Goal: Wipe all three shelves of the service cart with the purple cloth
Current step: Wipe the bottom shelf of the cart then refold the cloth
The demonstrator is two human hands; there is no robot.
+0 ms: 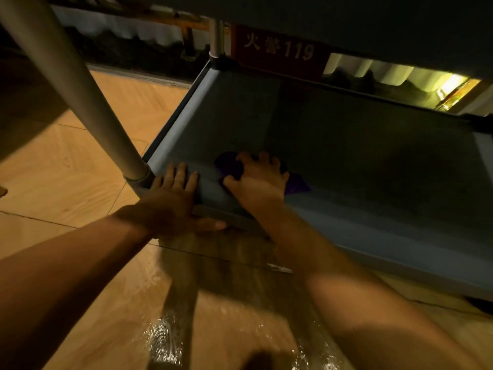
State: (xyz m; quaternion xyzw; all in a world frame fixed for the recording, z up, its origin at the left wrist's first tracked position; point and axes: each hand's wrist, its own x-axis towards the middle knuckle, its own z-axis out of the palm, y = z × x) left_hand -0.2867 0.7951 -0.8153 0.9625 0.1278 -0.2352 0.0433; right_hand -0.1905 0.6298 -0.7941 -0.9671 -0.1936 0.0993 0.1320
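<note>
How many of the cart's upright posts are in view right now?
2. The near post rises from the shelf corner beside the left hand; the far post stands by the red sign. Right-side posts may be hidden.

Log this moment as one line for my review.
stage: bottom shelf wipe | right hand: grips purple cloth on shelf, near left corner | left hand: flat on its rim beside cart post

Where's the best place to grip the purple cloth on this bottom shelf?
Probably its bunched middle, from above, reaching in over the near rim, where the right hand sits. The purple cloth lies crumpled on the shelf floor, folds showing either side of the hand; the shelf overhead leaves only this low front approach.
</note>
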